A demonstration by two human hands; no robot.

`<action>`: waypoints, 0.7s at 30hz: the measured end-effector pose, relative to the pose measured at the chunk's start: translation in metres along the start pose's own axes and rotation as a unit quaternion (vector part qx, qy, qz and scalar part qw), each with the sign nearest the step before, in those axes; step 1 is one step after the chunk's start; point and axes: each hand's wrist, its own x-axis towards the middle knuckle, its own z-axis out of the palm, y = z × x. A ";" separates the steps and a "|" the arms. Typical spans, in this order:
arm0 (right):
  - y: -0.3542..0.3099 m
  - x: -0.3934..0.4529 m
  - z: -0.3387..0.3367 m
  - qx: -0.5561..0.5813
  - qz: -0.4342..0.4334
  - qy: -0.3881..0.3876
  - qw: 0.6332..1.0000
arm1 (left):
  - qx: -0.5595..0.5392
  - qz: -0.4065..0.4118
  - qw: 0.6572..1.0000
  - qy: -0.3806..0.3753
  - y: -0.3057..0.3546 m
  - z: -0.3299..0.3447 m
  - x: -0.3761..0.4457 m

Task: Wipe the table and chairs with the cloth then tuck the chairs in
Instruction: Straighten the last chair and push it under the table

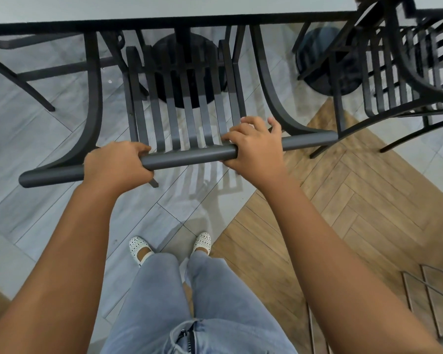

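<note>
**Both hands on the chair's top rail, seat half under the table**

Looking straight down here. The chair (187,103) is black metal with a matte finish: flat slats running along the seat and curling up into the back, curved flat-bar armrests on each side, and a fat round tube for the top rail (189,155). The left hand (117,164) has its fingers curled right around that tube, left of the middle. The right hand (253,146) sits on the rail right of the middle with the thumb hooked underneath, fingers bent loosely over the top and the fingertips lifted a bit, so it's a lighter hold than the left.

The front of the seat is already under the table (164,11), which has a smooth pale grey top with a thin dark edge and a round black pedestal base below. A second chair (384,80) of the same slatted kind stands at the upper right.

Floor is grey plank tile meeting warm wood herringbone. Light blue jeans, white perforated shoes (202,241).

No logos or writing I can read anywhere. Can't see a cloth in this shot.
</note>
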 end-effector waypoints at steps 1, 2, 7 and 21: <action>-0.001 -0.003 0.001 0.006 0.013 0.003 1.000 | 0.007 -0.010 1.000 -0.018 0.003 -0.002 0.000; -0.002 -0.005 0.002 0.013 0.025 0.013 1.000 | 0.010 -0.022 0.999 -0.029 0.006 -0.003 -0.001; -0.004 -0.025 0.010 0.018 0.071 0.078 0.994 | 0.021 -0.030 0.999 -0.024 0.036 0.003 -0.012; 0.032 -0.063 -0.011 0.051 0.189 0.070 0.978 | 0.052 0.172 0.982 -0.061 0.164 0.001 -0.017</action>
